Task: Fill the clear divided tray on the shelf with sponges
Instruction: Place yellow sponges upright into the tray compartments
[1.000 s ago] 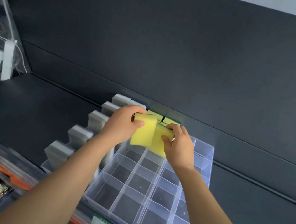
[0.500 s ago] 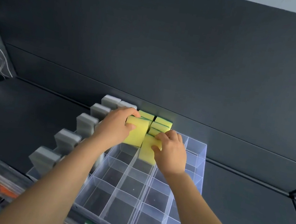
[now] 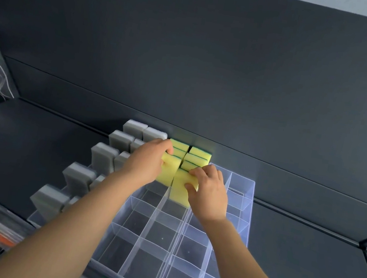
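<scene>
Now | left hand [image 3: 147, 161]: 1 yellow sponge [image 3: 171, 169] | right hand [image 3: 211, 192]: 1 yellow sponge [image 3: 179, 192]

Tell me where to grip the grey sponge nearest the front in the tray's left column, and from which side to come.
Grip the nearest grey sponge by its top, which stands above the clear tray wall. Come from above, pinching its front and back faces: it stands upright, its base sits in a compartment, and a second grey sponge crowds its right side.
</scene>
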Tool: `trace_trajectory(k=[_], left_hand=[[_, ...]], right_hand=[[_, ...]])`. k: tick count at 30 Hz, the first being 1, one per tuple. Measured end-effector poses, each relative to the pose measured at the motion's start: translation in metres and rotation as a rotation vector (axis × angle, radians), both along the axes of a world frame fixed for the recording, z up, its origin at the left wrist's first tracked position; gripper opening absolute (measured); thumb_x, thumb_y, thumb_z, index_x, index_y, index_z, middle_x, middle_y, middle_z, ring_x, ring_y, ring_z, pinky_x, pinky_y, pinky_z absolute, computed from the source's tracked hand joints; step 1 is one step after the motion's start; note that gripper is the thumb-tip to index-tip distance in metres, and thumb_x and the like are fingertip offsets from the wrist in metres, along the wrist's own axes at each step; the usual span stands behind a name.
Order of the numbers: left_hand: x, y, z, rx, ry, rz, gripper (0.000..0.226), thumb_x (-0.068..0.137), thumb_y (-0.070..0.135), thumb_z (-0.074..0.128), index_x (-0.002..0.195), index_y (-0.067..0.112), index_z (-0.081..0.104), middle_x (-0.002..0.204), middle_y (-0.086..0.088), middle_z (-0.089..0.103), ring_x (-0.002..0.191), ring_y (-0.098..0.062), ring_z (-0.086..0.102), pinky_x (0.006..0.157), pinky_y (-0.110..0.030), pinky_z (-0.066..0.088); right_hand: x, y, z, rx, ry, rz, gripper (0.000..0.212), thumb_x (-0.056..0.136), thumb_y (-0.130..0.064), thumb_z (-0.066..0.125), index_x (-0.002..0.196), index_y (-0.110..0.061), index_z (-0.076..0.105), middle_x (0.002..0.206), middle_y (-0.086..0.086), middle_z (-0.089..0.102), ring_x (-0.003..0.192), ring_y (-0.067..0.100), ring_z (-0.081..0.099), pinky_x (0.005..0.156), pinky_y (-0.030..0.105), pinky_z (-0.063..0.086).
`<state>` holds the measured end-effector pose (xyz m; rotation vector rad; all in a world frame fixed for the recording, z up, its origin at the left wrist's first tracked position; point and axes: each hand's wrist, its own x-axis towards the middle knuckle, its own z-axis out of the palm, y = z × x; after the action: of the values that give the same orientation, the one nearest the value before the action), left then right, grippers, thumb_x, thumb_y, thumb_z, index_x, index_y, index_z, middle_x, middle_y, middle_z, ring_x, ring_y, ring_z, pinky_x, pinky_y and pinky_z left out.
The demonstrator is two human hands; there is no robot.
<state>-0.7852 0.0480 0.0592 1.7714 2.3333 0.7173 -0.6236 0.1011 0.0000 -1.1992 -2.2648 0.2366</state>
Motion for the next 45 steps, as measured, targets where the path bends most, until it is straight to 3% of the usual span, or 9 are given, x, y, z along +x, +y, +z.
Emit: trace_trajectory(k=[4,7,17,21,28,32,36,39,45], left_hand=[[-0.004,0.0,-0.006,-0.103,0.067,-0.052,0.034,0.085,-0.006,0.049,0.109,0.017,0.056,0.115,-0.001,0.056,0.097,-0.024,0.052,0.074,-0.033,0.042],[-0.001,0.0,-0.017,-0.05,0.218,-0.052,0.034,0.08,-0.009,0.054,0.104,0.013,0.061,0.107,-0.004,0.051,0.103,-0.024,0.049,0.078,-0.034,0.045],[0.002,0.001,-0.03,0.014,0.45,-0.098,0.03,0.058,-0.014,0.066,0.079,0.007,0.068,0.075,-0.009,0.064,0.073,-0.032,0.06,0.062,-0.036,0.049],[0.007,0.002,-0.025,0.0,0.477,-0.098,0.029,0.072,-0.007,0.059,0.094,0.009,0.068,0.088,-0.009,0.065,0.086,-0.03,0.059,0.073,-0.036,0.045],[0.009,-0.005,-0.015,-0.038,0.49,-0.077,0.023,0.085,0.016,0.06,0.107,0.022,0.064,0.106,0.001,0.059,0.105,-0.022,0.051,0.086,-0.034,0.035],[0.019,-0.006,-0.012,0.018,0.438,-0.142,0.028,0.091,0.036,0.055,0.115,0.025,0.061,0.115,0.003,0.057,0.111,-0.02,0.047,0.092,-0.036,0.034],[0.037,-0.005,-0.012,0.064,0.401,-0.254,0.033,0.091,0.037,0.054,0.119,0.022,0.06,0.119,0.003,0.057,0.114,-0.02,0.047,0.094,-0.036,0.037],[0.059,-0.002,-0.015,0.105,0.408,-0.342,0.033,0.086,0.032,0.062,0.115,0.017,0.062,0.116,-0.001,0.059,0.111,-0.023,0.051,0.092,-0.038,0.04],[0.117,0.003,-0.026,0.128,0.448,-0.526,0.039,0.063,0.024,0.083,0.097,0.012,0.068,0.099,-0.006,0.066,0.094,-0.028,0.062,0.073,-0.038,0.051]], right_hand=[[0.0,0.0,0.0,-0.006,0.0,0.002,0.032,0.08,-0.018,0.073,0.11,-0.015,0.066,0.108,0.005,0.057,0.1,0.026,0.051,0.074,0.035,0.051],[0.0,0.001,0.0,-0.013,-0.002,0.007,0.032,0.081,-0.018,0.072,0.112,-0.015,0.066,0.109,0.005,0.057,0.101,0.026,0.05,0.075,0.035,0.051],[-0.003,-0.002,-0.005,0.06,0.019,0.01,0.031,0.073,-0.013,0.078,0.1,-0.012,0.065,0.097,0.007,0.061,0.087,0.029,0.054,0.068,0.037,0.053],[-0.003,-0.002,-0.005,0.076,0.018,0.012,0.03,0.067,-0.011,0.082,0.093,-0.011,0.067,0.09,0.006,0.061,0.08,0.028,0.056,0.058,0.037,0.054],[0.005,-0.013,-0.001,0.08,0.02,-0.02,0.049,0.073,-0.021,0.08,0.116,-0.011,0.06,0.108,0.01,0.059,0.095,0.03,0.057,0.07,0.037,0.053],[0.021,-0.022,0.002,0.087,0.028,-0.088,0.047,0.08,-0.028,0.073,0.121,-0.011,0.057,0.113,0.009,0.059,0.098,0.029,0.057,0.075,0.036,0.052],[0.051,-0.031,0.004,0.074,-0.049,-0.2,0.045,0.084,-0.029,0.068,0.124,-0.01,0.055,0.12,0.01,0.058,0.104,0.031,0.055,0.086,0.039,0.049],[0.082,-0.041,0.005,0.046,-0.117,-0.301,0.049,0.085,-0.029,0.066,0.129,-0.012,0.052,0.126,0.009,0.056,0.112,0.031,0.053,0.092,0.039,0.046],[0.15,-0.068,0.007,0.008,-0.192,-0.522,0.049,0.071,-0.022,0.078,0.114,-0.007,0.061,0.106,0.012,0.063,0.096,0.036,0.06,0.076,0.042,0.049]])
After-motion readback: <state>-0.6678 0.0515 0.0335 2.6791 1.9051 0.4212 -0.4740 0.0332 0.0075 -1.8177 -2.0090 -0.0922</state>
